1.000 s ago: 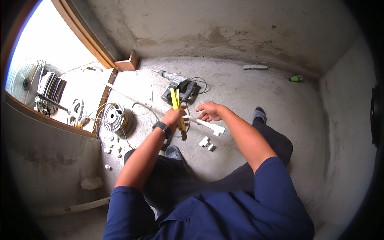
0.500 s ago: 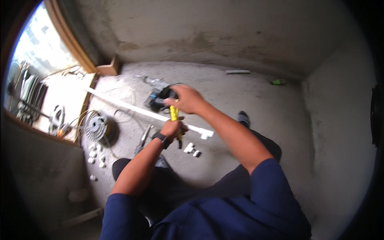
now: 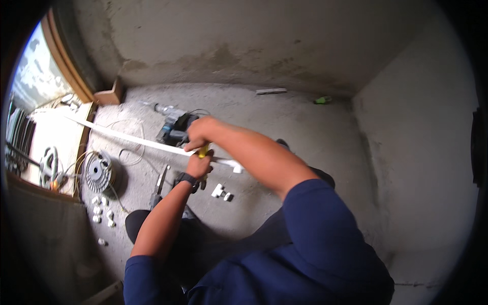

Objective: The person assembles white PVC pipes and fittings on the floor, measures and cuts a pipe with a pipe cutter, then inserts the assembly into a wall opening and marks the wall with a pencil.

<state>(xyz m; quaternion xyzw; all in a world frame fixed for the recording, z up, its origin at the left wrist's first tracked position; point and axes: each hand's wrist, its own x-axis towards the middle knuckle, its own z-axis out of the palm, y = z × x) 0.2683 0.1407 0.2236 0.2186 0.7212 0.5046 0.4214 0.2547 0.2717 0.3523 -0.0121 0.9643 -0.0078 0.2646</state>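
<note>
My left hand [image 3: 199,165] is closed around a slim yellow tool [image 3: 203,151], and only a short stretch of it shows. Just above, my right hand [image 3: 201,133] has its fingers curled in at the tool's upper end. What kind of tool it is, I cannot make out. A long white pipe [image 3: 134,138] runs from the upper left under my hands, and a white tee fitting [image 3: 237,166] shows at its right end. Whether my left hand also touches the pipe is hidden. Beyond my right hand lies a rotary hammer drill [image 3: 175,122].
On the floor lie a white tee with a small piece [image 3: 218,191], several white fittings [image 3: 97,209], a cable spool [image 3: 96,172] and a long-handled tool [image 3: 162,178]. A wooden box [image 3: 109,95] stands by the doorway. Along the far wall are a pale strip [image 3: 271,91] and a green object [image 3: 322,100].
My right hand has come down over the yellow tool's upper end, covering most of it. The whole view has shifted, so the floor items appear further left.
</note>
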